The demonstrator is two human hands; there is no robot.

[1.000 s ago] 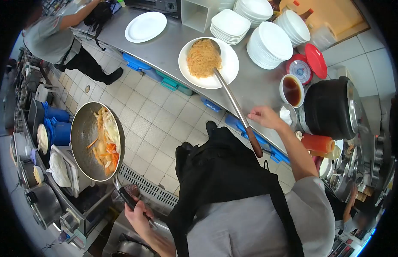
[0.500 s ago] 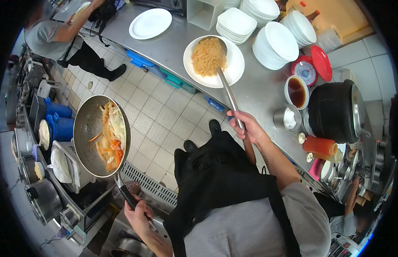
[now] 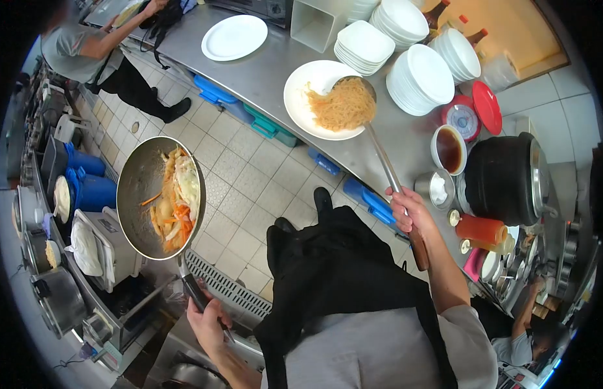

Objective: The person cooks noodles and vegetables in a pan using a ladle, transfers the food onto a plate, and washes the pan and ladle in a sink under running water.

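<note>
My left hand grips the black handle of a frying pan. Vegetables with orange strips and a pale egg-like piece lie along the pan's right side. My right hand is closed around the long handle of a metal ladle. The ladle's bowl is at the right side of the noodles, partly hidden by them. These noodles sit on the right part of a white plate on the steel counter.
An empty oval plate, stacked dishes, a bowl of brown sauce, a metal cup, a black pot and sauce bottles stand on the counter. One person is at upper left, another at lower right.
The ladle and my right hand have moved right. The noodles have shifted rightward on the plate, baring its left part. The pan has moved slightly right and up in view.
</note>
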